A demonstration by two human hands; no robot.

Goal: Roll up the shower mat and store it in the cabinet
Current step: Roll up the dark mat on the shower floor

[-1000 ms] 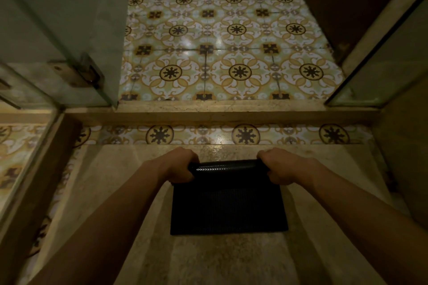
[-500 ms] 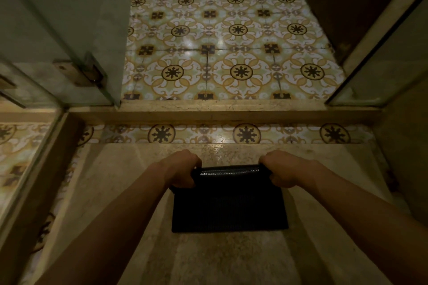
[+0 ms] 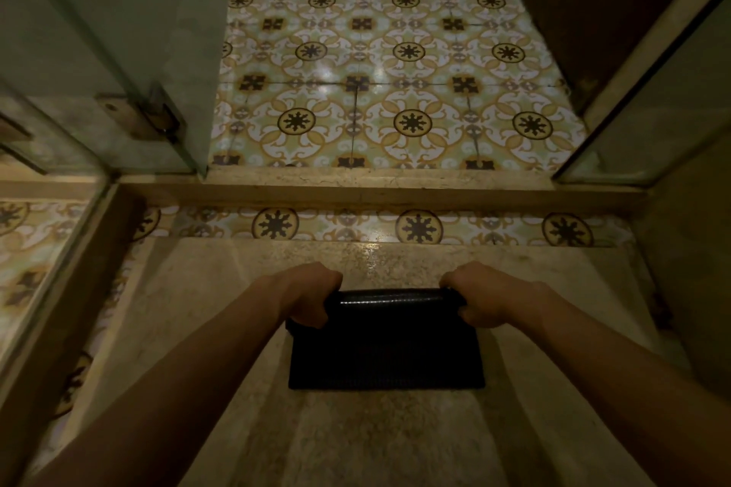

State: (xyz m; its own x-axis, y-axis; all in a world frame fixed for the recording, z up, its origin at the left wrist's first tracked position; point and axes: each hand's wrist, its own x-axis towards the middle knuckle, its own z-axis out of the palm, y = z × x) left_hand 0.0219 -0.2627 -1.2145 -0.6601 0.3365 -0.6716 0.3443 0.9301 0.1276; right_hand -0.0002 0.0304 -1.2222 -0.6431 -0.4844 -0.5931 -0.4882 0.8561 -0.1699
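A black textured shower mat (image 3: pixel 385 352) lies on the beige stone shower floor, its far edge curled into a roll. My left hand (image 3: pixel 306 295) grips the left end of that roll. My right hand (image 3: pixel 480 295) grips the right end. The flat, unrolled part of the mat stretches toward me between my forearms. No cabinet can be made out with certainty.
A stone threshold (image 3: pixel 375 186) crosses the view ahead, with patterned floor tiles (image 3: pixel 379 63) beyond it. A glass shower door with a metal hinge (image 3: pixel 146 119) stands open at the left. A glass panel (image 3: pixel 652 119) and dark wooden surface (image 3: pixel 593 4) are at the right.
Both hands have rolled the mat's far edge toward me; the roll has grown slightly and the flat part is shorter than a second ago.
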